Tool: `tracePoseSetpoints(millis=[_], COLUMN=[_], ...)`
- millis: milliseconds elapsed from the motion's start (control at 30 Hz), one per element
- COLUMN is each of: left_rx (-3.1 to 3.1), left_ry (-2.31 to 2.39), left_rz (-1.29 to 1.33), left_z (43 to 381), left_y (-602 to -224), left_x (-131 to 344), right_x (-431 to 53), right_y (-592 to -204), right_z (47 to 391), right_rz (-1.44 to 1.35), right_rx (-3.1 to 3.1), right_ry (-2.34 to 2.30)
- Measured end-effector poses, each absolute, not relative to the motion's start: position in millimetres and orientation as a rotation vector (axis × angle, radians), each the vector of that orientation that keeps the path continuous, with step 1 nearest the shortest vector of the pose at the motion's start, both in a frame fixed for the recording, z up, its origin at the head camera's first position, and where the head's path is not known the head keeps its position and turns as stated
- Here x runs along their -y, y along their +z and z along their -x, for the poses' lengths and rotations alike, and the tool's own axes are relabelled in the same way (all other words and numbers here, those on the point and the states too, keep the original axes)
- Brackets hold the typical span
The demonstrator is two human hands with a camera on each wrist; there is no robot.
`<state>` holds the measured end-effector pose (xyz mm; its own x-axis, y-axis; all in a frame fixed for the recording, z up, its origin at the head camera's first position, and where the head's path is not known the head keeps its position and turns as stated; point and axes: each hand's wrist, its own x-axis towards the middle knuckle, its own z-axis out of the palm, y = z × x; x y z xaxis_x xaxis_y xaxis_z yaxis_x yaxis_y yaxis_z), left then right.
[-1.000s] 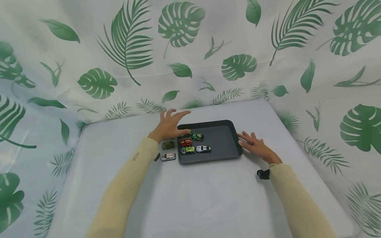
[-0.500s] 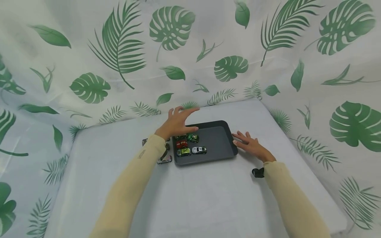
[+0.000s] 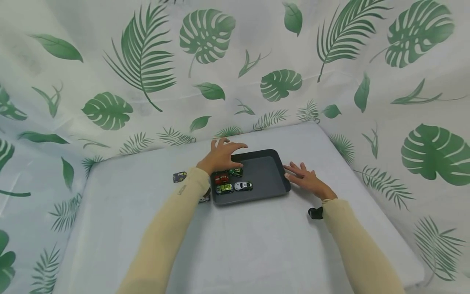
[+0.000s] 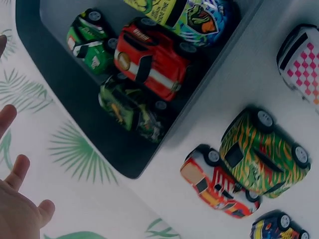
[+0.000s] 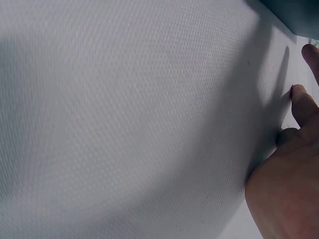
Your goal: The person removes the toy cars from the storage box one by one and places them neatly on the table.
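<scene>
My left hand (image 3: 219,157) is over the left part of a dark grey tray (image 3: 266,175), thumb and fingers spread, nothing visible between them. In the tray are a white toy car (image 3: 243,186), a yellow-green toy car (image 3: 224,188) and a red toy car (image 3: 221,179). A green toy car (image 4: 92,42) and a dark green toy car (image 4: 130,107) stand beside the red one in the left wrist view. My right hand (image 3: 308,181) has its fingers extended at the tray's right rim; whether they touch it I cannot tell.
Left of the tray, on the white table (image 3: 257,245), stand a camouflage toy car (image 4: 266,152), an orange-red toy car (image 4: 219,181), a blue toy car (image 4: 279,226) and a pink-checked toy car (image 4: 304,59). A leaf-patterned cloth (image 3: 235,41) hangs behind the table.
My left hand has moved right, further over the tray. Its forearm now covers cars left of the tray, while the dark car at far left has come into view. The head view has shifted slightly.
</scene>
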<state>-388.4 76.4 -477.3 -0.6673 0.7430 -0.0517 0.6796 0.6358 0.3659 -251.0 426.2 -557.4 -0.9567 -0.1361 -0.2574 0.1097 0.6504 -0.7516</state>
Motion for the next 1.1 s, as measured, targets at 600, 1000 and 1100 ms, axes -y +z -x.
tracePoseSetpoints(millis=[600,1000,1100], left_rx=[-2.618,-2.607,-2.607], left_ry=[0.283,0.103,0.068], left_rz=[-1.110,-1.138,-1.144], left_z=[380,382,381], left_y=[-497,-509,-509], left_x=[-85,-90,-90], right_x=[-425,-423,-422], right_y=[-557,-555,-552], right_z=[247,245,244], right_rz=[0.031,0.040,0.054], right_rx=[-2.585,-2.573,-2.569], right_ry=[-1.223,-1.242,-1.264])
